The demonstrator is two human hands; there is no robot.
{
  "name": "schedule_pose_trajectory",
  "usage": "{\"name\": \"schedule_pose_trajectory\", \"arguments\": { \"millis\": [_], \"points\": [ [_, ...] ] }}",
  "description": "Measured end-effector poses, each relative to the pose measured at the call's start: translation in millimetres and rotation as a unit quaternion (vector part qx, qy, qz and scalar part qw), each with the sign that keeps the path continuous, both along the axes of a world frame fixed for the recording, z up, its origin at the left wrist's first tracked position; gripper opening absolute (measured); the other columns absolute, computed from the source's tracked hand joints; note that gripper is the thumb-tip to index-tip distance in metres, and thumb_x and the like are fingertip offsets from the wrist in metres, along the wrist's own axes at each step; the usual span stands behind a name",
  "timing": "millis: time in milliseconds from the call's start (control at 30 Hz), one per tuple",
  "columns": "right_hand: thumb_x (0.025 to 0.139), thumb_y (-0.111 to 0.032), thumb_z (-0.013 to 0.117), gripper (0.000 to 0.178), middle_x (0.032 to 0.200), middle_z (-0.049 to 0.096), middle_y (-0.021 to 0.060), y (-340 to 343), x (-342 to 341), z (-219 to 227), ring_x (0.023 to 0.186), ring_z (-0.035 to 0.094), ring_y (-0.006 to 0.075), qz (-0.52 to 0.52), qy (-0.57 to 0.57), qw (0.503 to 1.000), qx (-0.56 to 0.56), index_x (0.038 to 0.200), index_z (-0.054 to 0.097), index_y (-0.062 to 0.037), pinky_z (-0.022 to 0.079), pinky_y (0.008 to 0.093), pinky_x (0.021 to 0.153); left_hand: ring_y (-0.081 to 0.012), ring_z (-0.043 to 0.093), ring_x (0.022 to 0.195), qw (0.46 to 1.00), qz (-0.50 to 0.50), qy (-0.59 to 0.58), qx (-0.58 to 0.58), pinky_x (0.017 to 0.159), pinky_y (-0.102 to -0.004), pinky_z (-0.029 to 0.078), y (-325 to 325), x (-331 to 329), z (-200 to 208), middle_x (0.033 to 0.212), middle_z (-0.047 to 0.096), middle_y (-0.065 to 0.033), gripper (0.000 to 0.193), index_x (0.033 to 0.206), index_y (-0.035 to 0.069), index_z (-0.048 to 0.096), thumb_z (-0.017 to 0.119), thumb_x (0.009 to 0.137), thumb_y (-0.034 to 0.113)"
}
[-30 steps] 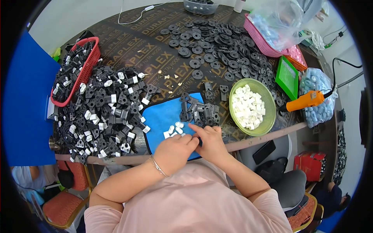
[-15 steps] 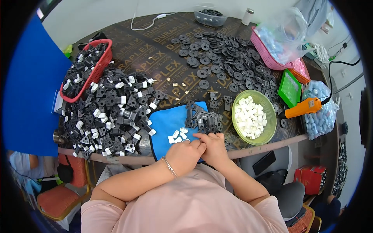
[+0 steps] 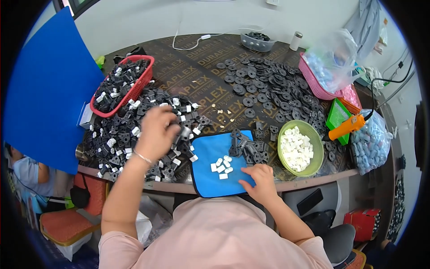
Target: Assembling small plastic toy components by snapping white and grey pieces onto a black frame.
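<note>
My left hand (image 3: 156,132) is over the pile of black plastic parts with white caps (image 3: 121,139), its fingers curled and smeared by motion. A blurred black part with a white end (image 3: 183,130) is beside its fingertips; I cannot tell whether it is held or loose. At the right edge of the blue mat (image 3: 206,179), my right hand (image 3: 262,181) is open, thumb and forefinger apart with nothing between them. Several small white caps (image 3: 221,168) lie on the mat to its left. Bare black plastic parts (image 3: 251,150) are heaped just beyond its fingers.
A yellow-green bowl of white caps (image 3: 320,157) stands right of the mat. Black discs (image 3: 268,85) spread behind it. A red basket (image 3: 145,85) of black parts is far left. An orange electric screwdriver (image 3: 347,127), a green tray (image 3: 337,117) and bagged blue pieces (image 3: 371,143) are at right.
My hands were together at the mat's front edge and have parted. The left moved up and left to the pile; the right stayed by the mat and its fingers spread. The view has shifted.
</note>
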State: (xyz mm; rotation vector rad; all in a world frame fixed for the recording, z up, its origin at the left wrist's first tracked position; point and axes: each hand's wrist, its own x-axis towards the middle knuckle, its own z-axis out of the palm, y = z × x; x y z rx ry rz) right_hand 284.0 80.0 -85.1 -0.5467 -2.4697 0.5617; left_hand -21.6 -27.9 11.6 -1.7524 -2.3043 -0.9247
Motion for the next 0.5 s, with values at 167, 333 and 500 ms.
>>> {"name": "schedule_pose_trajectory", "arguments": {
  "millis": [167,333,500],
  "points": [
    [0.066,-0.011,0.075,0.034,0.095,0.063,0.0019,-3.1,-1.9,-9.2,0.092,0.055,0.0231,0.052,0.005,0.999,0.012,0.097,0.062,-0.0118,0.038,0.0368,0.081,-0.0281,0.035,0.128,0.973,0.179,0.060,-0.130,0.103,-0.0500,0.027,1.7,-84.0,7.9,0.133,0.046,-0.0116,0.023,0.095,0.009,0.067,0.068,0.075,0.021],
    [0.066,-0.009,0.073,0.033,0.100,0.063,0.0019,3.0,0.3,-2.8,0.097,0.055,0.0229,0.020,0.024,0.999,0.036,0.098,0.062,-0.0121,0.038,0.0383,0.083,-0.0303,0.030,0.132,0.936,0.238,0.234,-0.109,0.103,-0.0569,0.023,11.3,-67.7,0.8,0.137,0.039,-0.0120,0.043,0.118,0.009,0.054,0.063,0.078,0.020],
    [0.073,-0.014,0.069,0.033,0.115,0.059,0.0037,20.1,-27.9,8.2,0.111,0.051,0.0239,-0.012,-0.023,0.991,0.128,0.105,0.061,-0.0125,0.034,0.0434,0.095,-0.0282,0.037,0.128,0.946,-0.012,0.298,-0.127,0.105,-0.0534,0.023,49.8,21.1,-49.3,0.130,0.047,-0.0114,0.034,0.113,0.007,0.058,0.046,0.083,0.017]
  ]
}}
